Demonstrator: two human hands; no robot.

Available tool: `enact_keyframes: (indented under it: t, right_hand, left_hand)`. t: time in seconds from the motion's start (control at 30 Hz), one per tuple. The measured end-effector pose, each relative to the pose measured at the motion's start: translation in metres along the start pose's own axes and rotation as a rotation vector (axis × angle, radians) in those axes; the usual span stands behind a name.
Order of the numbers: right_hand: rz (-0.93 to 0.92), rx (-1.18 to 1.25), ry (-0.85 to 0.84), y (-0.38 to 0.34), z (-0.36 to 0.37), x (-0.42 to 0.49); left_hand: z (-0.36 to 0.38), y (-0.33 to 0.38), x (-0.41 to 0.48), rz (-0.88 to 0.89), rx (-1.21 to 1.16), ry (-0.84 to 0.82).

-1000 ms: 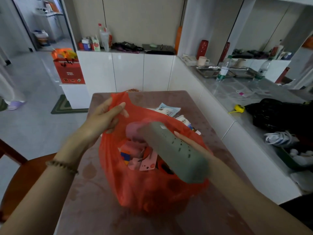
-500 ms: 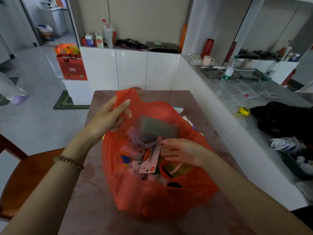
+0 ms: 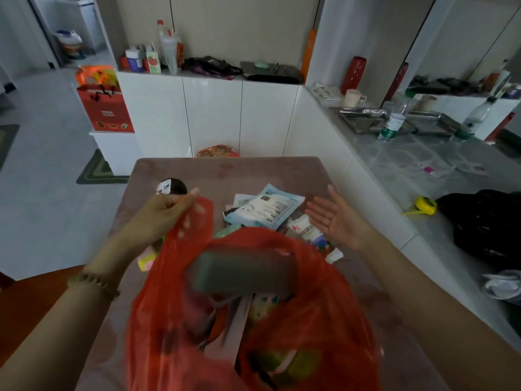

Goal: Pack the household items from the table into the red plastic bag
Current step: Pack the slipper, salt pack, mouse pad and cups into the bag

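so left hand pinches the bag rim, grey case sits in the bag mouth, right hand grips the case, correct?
No: in the head view the right hand is open, palm up, clear of the grey case. The left hand does pinch the red bag by its rim, and the case sits in its mouth.

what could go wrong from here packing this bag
The grey case lies across the top of the red plastic bag; it may slide out if the bag tips.
Only the left hand grips one handle; the right hand is open and off the bag, so the other side may sag.
The bag looks full, yet the blue packet and others lie on the table; they may not fit.
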State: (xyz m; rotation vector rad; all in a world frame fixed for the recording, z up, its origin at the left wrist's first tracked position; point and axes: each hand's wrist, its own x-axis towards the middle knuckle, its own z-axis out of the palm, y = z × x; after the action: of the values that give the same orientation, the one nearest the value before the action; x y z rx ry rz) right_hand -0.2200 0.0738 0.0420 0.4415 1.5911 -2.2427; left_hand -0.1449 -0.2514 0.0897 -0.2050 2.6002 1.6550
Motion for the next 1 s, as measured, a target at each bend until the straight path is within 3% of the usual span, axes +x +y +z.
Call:
enact_keyframes:
  t: [0.2,0.3,0.47,0.67,0.73,0.87,1.0]
  right_hand:
    - [0.310,-0.085,0.064,0.046,0.007,0.115]
    - [0.333,-0.205,0.090,0.050,0.028,0.153]
    - [0.210,-0.821,0.336,0.061,0.044,0.202]
    - [0.295,-1.011,0.503,0.088,0.043,0.244]
    - [0.290,-1.071,0.498,0.089,0.047,0.247]
    - [0.244,-1.175,0.323,0.102,0.043,0.264]
    - [0.133,-0.977,0.195,0.108,0.043,0.278]
  left_hand:
    - [-0.001,-0.007,0.028,-0.087,0.008,-0.164]
    - [0.001,-0.020,0.047,-0.110,-0.032,-0.167]
    - [0.006,-0.035,0.063,-0.204,-0.003,-0.187]
    - [0.016,-0.042,0.073,-0.290,-0.002,-0.223]
    - [0.020,-0.047,0.078,-0.329,0.006,-0.216]
    - [0.025,-0.052,0.082,-0.360,-0.020,-0.258]
    - [0.026,-0.056,0.084,-0.367,-0.019,-0.259]
